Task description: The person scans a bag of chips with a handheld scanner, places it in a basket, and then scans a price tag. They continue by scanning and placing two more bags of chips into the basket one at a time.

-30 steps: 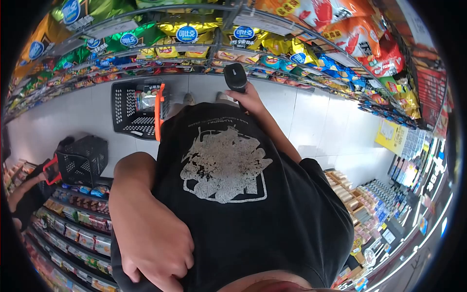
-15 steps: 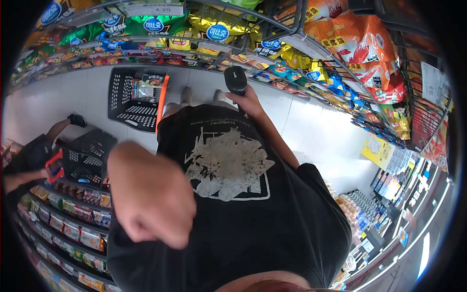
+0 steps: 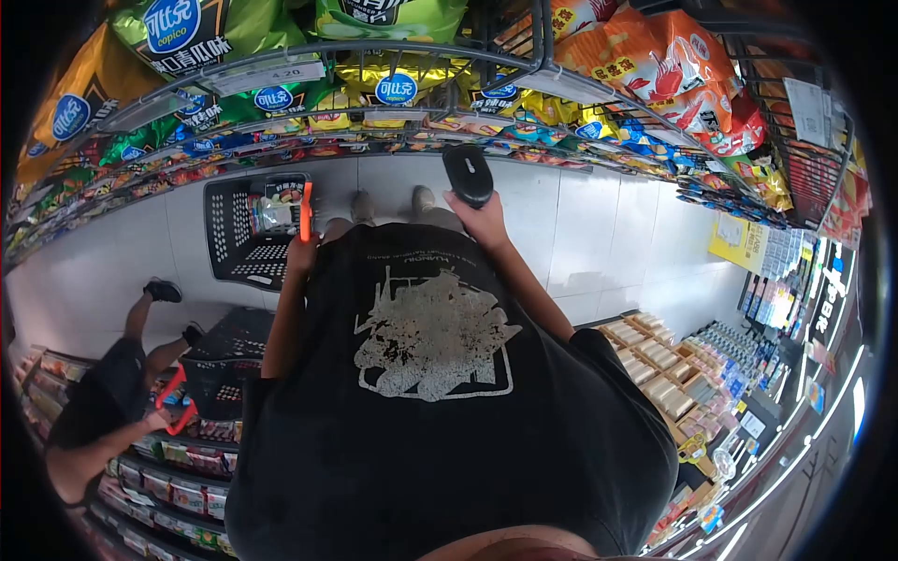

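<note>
My left hand is low at my left side, closed around the orange handle of a dark grey perforated shopping basket. Inside the basket lies a clear-looking package with a printed label. My right hand grips a black handheld device with a rounded head and a small white mark. The device is in front of my waist, just right of my feet, and my palm hides its lower part.
Racks of chip bags run across the front, with orange bags at right. Behind on the left, another person holds a red handle of a black basket. Stocked shelves stand there. Goods fill displays behind right.
My left hand has dropped from in front of my chest and taken hold of the basket handle. The rack appears closer. The other person appears further right in the view.
</note>
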Tool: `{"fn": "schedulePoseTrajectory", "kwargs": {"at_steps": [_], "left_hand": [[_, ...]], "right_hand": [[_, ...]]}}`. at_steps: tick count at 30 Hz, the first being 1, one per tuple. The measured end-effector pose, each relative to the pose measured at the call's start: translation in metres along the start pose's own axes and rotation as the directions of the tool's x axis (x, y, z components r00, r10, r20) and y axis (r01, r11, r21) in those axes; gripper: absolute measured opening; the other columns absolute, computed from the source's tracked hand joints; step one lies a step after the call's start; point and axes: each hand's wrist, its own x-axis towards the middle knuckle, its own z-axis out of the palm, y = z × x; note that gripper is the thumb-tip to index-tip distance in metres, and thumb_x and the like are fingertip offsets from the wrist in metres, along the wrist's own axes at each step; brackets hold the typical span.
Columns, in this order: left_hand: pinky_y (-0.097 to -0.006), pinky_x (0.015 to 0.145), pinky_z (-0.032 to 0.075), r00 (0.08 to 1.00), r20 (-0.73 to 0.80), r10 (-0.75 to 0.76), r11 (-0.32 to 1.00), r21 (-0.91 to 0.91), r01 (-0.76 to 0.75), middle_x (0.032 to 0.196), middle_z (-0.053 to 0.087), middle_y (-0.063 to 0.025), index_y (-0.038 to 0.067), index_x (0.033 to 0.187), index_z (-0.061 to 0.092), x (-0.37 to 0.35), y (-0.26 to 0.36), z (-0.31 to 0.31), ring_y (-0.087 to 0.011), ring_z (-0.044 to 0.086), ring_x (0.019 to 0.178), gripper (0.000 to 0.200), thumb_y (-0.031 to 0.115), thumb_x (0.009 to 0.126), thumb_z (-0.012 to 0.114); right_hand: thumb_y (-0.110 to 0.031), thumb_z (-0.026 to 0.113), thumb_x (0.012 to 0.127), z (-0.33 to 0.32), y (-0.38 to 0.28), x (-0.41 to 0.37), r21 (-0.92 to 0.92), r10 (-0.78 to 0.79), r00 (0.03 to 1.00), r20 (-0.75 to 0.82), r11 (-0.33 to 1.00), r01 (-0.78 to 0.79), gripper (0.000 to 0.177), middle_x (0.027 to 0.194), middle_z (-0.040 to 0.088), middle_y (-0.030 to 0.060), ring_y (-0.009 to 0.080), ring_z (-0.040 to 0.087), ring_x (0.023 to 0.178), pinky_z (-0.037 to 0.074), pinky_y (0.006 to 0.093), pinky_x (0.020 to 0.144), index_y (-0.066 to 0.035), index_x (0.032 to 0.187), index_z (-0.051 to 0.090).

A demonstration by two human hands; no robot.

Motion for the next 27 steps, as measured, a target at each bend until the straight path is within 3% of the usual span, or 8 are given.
{"fn": "schedulePoseTrajectory", "kwargs": {"at_steps": [2, 5, 9, 16, 21, 25, 26, 27], "left_hand": [[-0.0359, 0.067, 0.048, 0.999, -0.046, 0.030, 0.997, -0.076, -0.033, 0.074, 0.067, -0.0093, -0.002, 0.088, 0.068, 0.003, 0.009, -0.002, -0.0175, 0.063, 0.073, 0.035, 0.032, 0.089, 0.064], [-0.0355, 0.068, 0.048, 0.996, -0.090, -0.008, 0.994, -0.109, -0.001, 0.076, 0.067, -0.0102, -0.003, 0.092, 0.068, -0.005, 0.043, -0.011, -0.0174, 0.063, 0.073, 0.037, 0.034, 0.090, 0.066], [-0.0365, 0.071, 0.050, 0.984, -0.137, -0.115, 0.993, -0.015, 0.114, 0.078, 0.068, -0.0118, -0.002, 0.097, 0.070, -0.002, 0.051, -0.018, -0.0206, 0.066, 0.075, 0.037, 0.034, 0.091, 0.066], [-0.0353, 0.077, 0.051, 0.999, -0.031, 0.036, 0.989, 0.144, -0.032, 0.098, 0.068, -0.0138, 0.009, 0.143, 0.048, 0.020, 0.040, -0.026, -0.0220, 0.067, 0.084, 0.052, 0.023, 0.094, 0.059], [-0.0324, 0.072, 0.050, 0.999, -0.038, 0.000, 1.000, 0.017, 0.001, 0.103, 0.065, -0.0084, 0.011, 0.145, 0.046, 0.013, 0.054, -0.020, -0.0174, 0.061, 0.076, 0.054, 0.015, 0.093, 0.059], [-0.0308, 0.068, 0.047, 0.986, -0.065, -0.154, 0.965, -0.226, 0.136, 0.092, 0.062, -0.0047, 0.005, 0.133, 0.056, 0.010, 0.064, -0.011, -0.0137, 0.058, 0.072, 0.044, 0.015, 0.091, 0.061], [-0.0306, 0.062, 0.043, 0.972, -0.081, -0.223, 0.954, -0.222, 0.200, 0.077, 0.057, -0.0019, 0.002, 0.104, 0.065, 0.010, 0.066, -0.009, -0.0121, 0.054, 0.065, 0.024, 0.020, 0.089, 0.063], [-0.0307, 0.060, 0.042, 0.969, -0.088, -0.233, 0.945, -0.258, 0.203, 0.073, 0.055, -0.0010, 0.003, 0.097, 0.064, 0.009, 0.066, -0.006, -0.0118, 0.053, 0.064, 0.021, 0.022, 0.088, 0.064]], "right_hand": [[-0.020, 0.079, 0.085, 0.004, 0.012, -0.004, -0.014, -0.013, 0.995, -0.096, 1.000, 0.012, 0.024, 0.084, 0.068, 0.0009, 0.0091, 0.060, 0.076, 0.049, 0.0289, 0.070, -0.002, 0.094, 0.067], [-0.010, 0.072, 0.089, 0.017, 0.019, -0.010, 0.125, -0.099, 0.966, -0.239, 0.983, 0.132, 0.012, 0.059, 0.053, -0.0035, 0.0062, 0.048, 0.050, 0.034, 0.0261, 0.045, -0.006, 0.083, 0.062], [-0.004, 0.068, 0.090, 0.022, 0.029, -0.024, 0.203, -0.059, 0.947, -0.315, 0.971, 0.128, 0.010, 0.058, 0.052, -0.0009, 0.0084, 0.046, 0.047, 0.034, 0.0268, 0.045, -0.003, 0.083, 0.060], [-0.004, 0.067, 0.091, 0.017, 0.023, -0.035, 0.293, -0.027, 0.951, -0.308, 0.948, 0.121, 0.009, 0.059, 0.052, 0.0009, 0.0104, 0.048, 0.048, 0.036, 0.0274, 0.047, -0.002, 0.086, 0.059], [-0.002, 0.068, 0.089, 0.013, 0.020, -0.037, 0.230, -0.078, 0.937, -0.341, 0.959, 0.164, 0.009, 0.061, 0.053, 0.0003, 0.0098, 0.048, 0.048, 0.036, 0.0268, 0.046, -0.003, 0.086, 0.059], [-0.013, 0.078, 0.084, -0.007, 0.029, -0.037, 0.230, -0.064, 0.932, -0.356, 0.961, 0.153, 0.016, 0.066, 0.060, -0.0036, 0.0065, 0.053, 0.060, 0.042, 0.0269, 0.056, -0.003, 0.084, 0.065], [-0.013, 0.078, 0.084, -0.015, 0.032, -0.037, 0.220, -0.055, 0.928, -0.368, 0.965, 0.144, 0.017, 0.069, 0.061, -0.0031, 0.0068, 0.054, 0.064, 0.044, 0.0269, 0.059, -0.003, 0.085, 0.065], [-0.013, 0.078, 0.084, -0.025, 0.033, -0.038, 0.220, -0.042, 0.936, -0.349, 0.967, 0.125, 0.017, 0.071, 0.061, -0.0025, 0.0069, 0.055, 0.065, 0.044, 0.0268, 0.060, -0.003, 0.086, 0.065]]}}
